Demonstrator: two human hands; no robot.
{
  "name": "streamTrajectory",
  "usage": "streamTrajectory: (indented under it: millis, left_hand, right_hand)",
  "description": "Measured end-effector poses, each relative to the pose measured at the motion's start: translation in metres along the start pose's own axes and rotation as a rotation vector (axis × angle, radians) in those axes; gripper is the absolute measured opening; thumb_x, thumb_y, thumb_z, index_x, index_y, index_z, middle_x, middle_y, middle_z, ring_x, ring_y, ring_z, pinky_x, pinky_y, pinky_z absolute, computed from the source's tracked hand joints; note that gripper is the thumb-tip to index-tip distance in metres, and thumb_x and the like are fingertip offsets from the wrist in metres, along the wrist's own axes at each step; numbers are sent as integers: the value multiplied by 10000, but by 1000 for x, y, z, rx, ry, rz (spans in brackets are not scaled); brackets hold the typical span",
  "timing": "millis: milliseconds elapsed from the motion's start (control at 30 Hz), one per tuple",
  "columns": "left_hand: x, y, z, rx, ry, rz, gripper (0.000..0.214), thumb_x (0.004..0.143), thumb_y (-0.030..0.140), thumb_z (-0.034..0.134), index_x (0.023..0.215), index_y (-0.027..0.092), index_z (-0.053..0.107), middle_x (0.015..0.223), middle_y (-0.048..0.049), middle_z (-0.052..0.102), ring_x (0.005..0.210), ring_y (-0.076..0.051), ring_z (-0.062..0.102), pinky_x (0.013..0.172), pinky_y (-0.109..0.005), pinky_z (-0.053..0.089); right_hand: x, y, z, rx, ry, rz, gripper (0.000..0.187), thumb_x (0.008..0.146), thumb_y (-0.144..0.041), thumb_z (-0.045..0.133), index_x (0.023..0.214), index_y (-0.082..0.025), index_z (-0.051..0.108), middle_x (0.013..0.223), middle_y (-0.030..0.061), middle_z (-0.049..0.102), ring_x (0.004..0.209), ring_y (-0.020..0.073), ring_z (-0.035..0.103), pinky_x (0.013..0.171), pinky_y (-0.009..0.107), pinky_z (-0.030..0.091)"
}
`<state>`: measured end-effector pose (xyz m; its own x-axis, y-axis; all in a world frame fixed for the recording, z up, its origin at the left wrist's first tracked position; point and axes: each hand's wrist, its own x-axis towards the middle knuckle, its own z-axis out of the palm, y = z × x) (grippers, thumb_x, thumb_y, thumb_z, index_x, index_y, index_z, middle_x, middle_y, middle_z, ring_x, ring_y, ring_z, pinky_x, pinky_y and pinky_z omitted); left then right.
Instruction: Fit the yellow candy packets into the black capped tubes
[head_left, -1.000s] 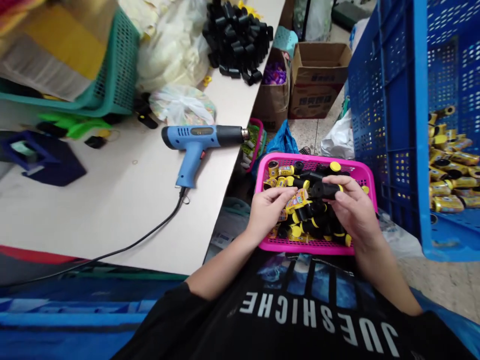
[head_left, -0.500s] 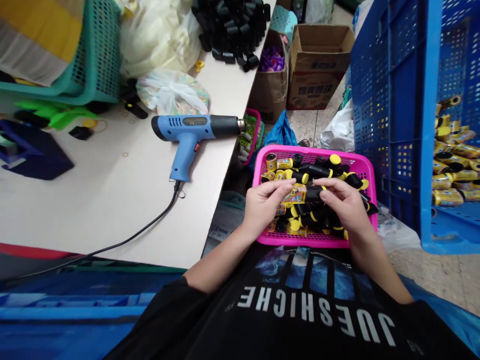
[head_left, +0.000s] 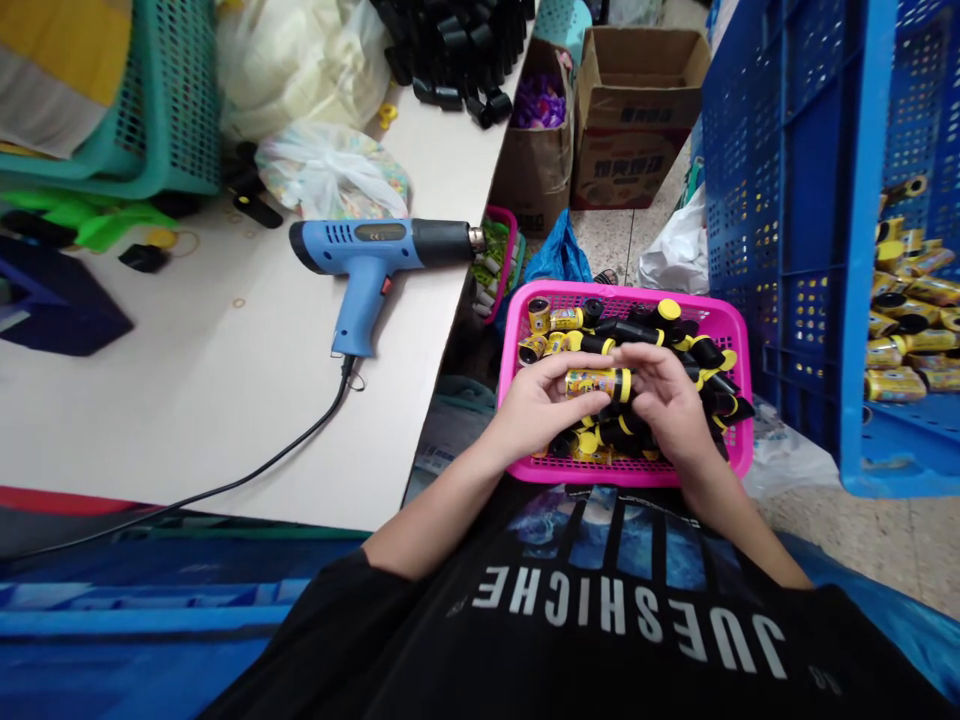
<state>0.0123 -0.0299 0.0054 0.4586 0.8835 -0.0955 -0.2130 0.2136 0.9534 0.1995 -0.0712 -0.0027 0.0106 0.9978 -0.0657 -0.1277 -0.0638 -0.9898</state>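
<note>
A pink basket on my lap holds several black tubes with yellow caps, some wrapped in printed labels. Over it, my left hand and my right hand meet and together grip one tube with a printed yellow sleeve. The left hand's fingers pinch the sleeved end. The right hand's fingers close round the tube's black end, near a yellow ring.
A blue heat gun lies on the white table to the left, its cord trailing toward me. A pile of black tubes, plastic bags and a green basket sit farther back. A blue crate of labelled tubes stands right; cardboard boxes beyond.
My hands have come together: the printed sleeve from the left hand now sits over the black tube that the right hand held apart a second ago.
</note>
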Motion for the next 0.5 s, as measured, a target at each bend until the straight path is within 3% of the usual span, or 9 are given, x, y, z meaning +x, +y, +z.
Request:
streamTrajectory:
  millis: [133,200,500]
  left_hand:
    - [0,-3,4,-32,6,-24,370,695,324,920,1029,211,807,1153,-81,790,1098,-238,742,978,-343,592]
    - [-2,-3,6,-13,7,-33,355,684,327,926,997,205,812,1136,-79,793,1105,-235,736,994,-333,579]
    - [-5,-8,6,24,14,-21,335,680,320,926,985,225,824,1076,-57,806,1031,-206,738,957,-299,564]
  right_hand:
    - [-1,6,11,182,-94,207,557,926,-712,550,1280,-289,628,1352,79,666,1218,263,660,992,433,578]
    - [-1,10,16,218,-135,240,611,862,-757,606,1233,-272,636,1263,85,697,1155,270,686,976,441,579]
    - [5,21,20,257,-52,174,688,609,-838,778,980,-273,648,1033,36,669,970,226,670,913,409,571]
